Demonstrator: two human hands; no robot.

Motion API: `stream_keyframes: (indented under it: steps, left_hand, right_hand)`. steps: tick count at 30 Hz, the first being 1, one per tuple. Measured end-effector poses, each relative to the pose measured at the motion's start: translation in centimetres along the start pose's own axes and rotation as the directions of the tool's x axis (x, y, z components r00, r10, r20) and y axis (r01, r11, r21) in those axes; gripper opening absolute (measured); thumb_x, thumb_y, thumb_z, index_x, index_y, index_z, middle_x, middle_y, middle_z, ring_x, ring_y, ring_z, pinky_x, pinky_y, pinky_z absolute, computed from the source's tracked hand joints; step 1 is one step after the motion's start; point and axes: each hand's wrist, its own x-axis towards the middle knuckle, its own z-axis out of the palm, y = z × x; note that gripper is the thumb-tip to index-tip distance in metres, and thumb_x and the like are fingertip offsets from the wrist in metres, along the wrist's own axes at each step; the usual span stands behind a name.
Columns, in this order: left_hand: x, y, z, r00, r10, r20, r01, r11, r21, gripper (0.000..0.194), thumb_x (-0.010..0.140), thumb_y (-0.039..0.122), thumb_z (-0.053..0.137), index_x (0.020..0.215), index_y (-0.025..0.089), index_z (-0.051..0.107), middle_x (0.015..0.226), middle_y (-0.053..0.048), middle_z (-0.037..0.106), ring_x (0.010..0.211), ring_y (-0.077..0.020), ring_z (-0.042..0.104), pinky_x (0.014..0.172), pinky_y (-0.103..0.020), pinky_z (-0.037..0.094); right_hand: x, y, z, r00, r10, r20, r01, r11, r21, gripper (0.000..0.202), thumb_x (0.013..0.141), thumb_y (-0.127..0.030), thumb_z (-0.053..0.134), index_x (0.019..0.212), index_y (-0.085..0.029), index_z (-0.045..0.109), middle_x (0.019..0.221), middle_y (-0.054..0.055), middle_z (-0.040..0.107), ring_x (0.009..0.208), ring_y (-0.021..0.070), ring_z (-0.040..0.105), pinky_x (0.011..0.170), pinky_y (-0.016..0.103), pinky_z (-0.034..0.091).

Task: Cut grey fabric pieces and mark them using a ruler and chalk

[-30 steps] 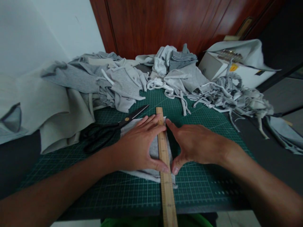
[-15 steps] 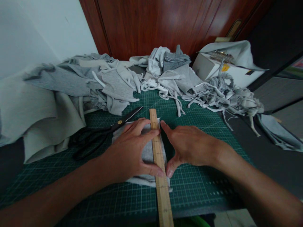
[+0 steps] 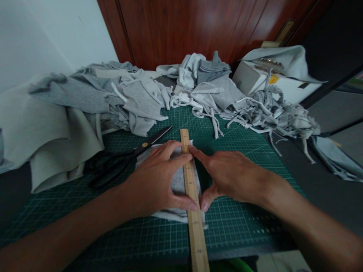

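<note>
A wooden ruler lies lengthwise over a folded piece of grey fabric, close to the fabric's right edge. My left hand presses the ruler down, thumb and fingers spread apart, its palm over the fabric. On the other side, my right hand has its index fingertip against the ruler's right edge. Its thumb rests by the fabric's right edge, well apart from the index finger; the other fingers are mostly hidden under the hand. Black-handled scissors lie left of the fabric, blades pointing away and slightly parted or closed, I cannot tell.
A green cutting mat with a white grid lies beneath everything. Heaped grey cloth lines the back and left. Knotted fabric strips lie at the back right, before a white box. A wooden door stands behind.
My right index finger has shifted left, from beside the fabric onto the ruler's right edge. The left hand and ruler stay nearly where they were; the view has tilted slightly.
</note>
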Motion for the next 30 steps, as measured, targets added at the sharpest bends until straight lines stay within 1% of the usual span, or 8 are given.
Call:
stream_keyframes:
  steps: [4,10,15,18,21,24,27,30]
  left_hand:
    - [0.0,0.1,-0.2,1.0,0.006,0.002,-0.006,1.0,-0.017,0.097,0.065,0.078,0.085,0.14,0.021,0.063,0.156,-0.016,0.046,0.145,-0.0399,0.046,0.122,-0.056,0.038]
    - [0.0,0.0,-0.2,1.0,-0.009,-0.004,0.008,0.998,-0.06,0.097,0.062,0.077,0.087,0.141,0.026,0.064,0.156,-0.013,0.048,0.143,-0.0399,0.05,0.121,-0.056,0.04]
    - [-0.1,0.1,-0.1,0.999,-0.049,0.012,0.05,0.996,-0.07,0.1,0.061,0.075,0.088,0.144,0.027,0.062,0.159,-0.013,0.046,0.146,-0.0412,0.047,0.123,-0.056,0.039]
    - [-0.1,0.1,0.0,0.998,-0.065,0.023,0.067,0.994,-0.086,0.103,0.061,0.074,0.089,0.146,0.023,0.061,0.162,-0.015,0.042,0.149,-0.0431,0.044,0.124,-0.057,0.038]
    - [-0.1,0.0,0.0,0.998,-0.055,0.025,0.057,0.994,-0.091,0.107,0.061,0.075,0.089,0.148,0.021,0.059,0.165,-0.016,0.039,0.151,-0.0438,0.04,0.126,-0.058,0.037]
    - [-0.1,0.0,0.0,0.999,-0.03,0.013,0.031,0.994,-0.107,0.107,0.06,0.077,0.088,0.148,0.023,0.059,0.164,-0.015,0.042,0.152,-0.0413,0.04,0.126,-0.057,0.037]
    - [0.0,0.2,-0.1,1.0,-0.018,0.006,0.018,0.993,-0.117,0.107,0.061,0.076,0.089,0.148,0.021,0.06,0.163,-0.016,0.043,0.15,-0.0408,0.043,0.125,-0.056,0.039]
    - [0.0,0.2,-0.2,0.999,-0.021,0.026,0.024,0.992,-0.125,0.109,0.062,0.075,0.088,0.151,0.02,0.057,0.164,-0.016,0.04,0.15,-0.0413,0.043,0.125,-0.056,0.041]
  right_hand:
    - [-0.2,-0.2,0.1,0.999,-0.001,-0.032,-0.002,0.996,-0.088,0.138,0.061,-0.075,0.092,0.167,-0.006,0.036,0.096,0.022,0.082,0.089,0.0456,0.079,0.064,0.042,0.054]
    - [-0.3,-0.2,-0.5,0.996,-0.078,0.052,0.086,0.983,-0.165,0.139,0.069,-0.079,0.084,0.166,0.004,0.029,0.099,0.024,0.082,0.097,0.0442,0.079,0.066,0.042,0.054]
    - [-0.6,0.1,-0.5,0.992,-0.105,0.071,0.116,0.98,-0.163,0.138,0.073,-0.08,0.081,0.166,0.006,0.026,0.102,0.024,0.081,0.101,0.0446,0.077,0.069,0.044,0.054]
    - [-0.8,0.5,-0.2,0.99,-0.125,0.061,0.132,0.981,-0.144,0.136,0.075,-0.082,0.077,0.166,0.006,0.026,0.101,0.024,0.081,0.099,0.0437,0.077,0.07,0.044,0.054]
    - [-1.1,0.7,0.2,0.989,-0.14,0.035,0.144,0.981,-0.127,0.132,0.077,-0.081,0.077,0.166,0.006,0.029,0.094,0.02,0.081,0.09,0.041,0.078,0.067,0.043,0.052]
    - [-1.2,0.7,0.4,0.989,-0.149,0.013,0.149,0.981,-0.127,0.127,0.079,-0.08,0.076,0.165,0.003,0.034,0.089,0.018,0.081,0.083,0.039,0.078,0.063,0.041,0.05]
    - [-1.5,0.8,0.5,0.992,-0.128,0.014,0.129,0.984,-0.122,0.126,0.08,-0.08,0.075,0.166,0.002,0.032,0.089,0.018,0.08,0.084,0.039,0.077,0.063,0.04,0.048]
    - [-1.6,1.0,0.3,0.993,-0.114,0.038,0.115,0.993,-0.038,0.126,0.079,-0.074,0.08,0.168,0.0,0.029,0.088,0.015,0.08,0.084,0.038,0.077,0.067,0.04,0.049]
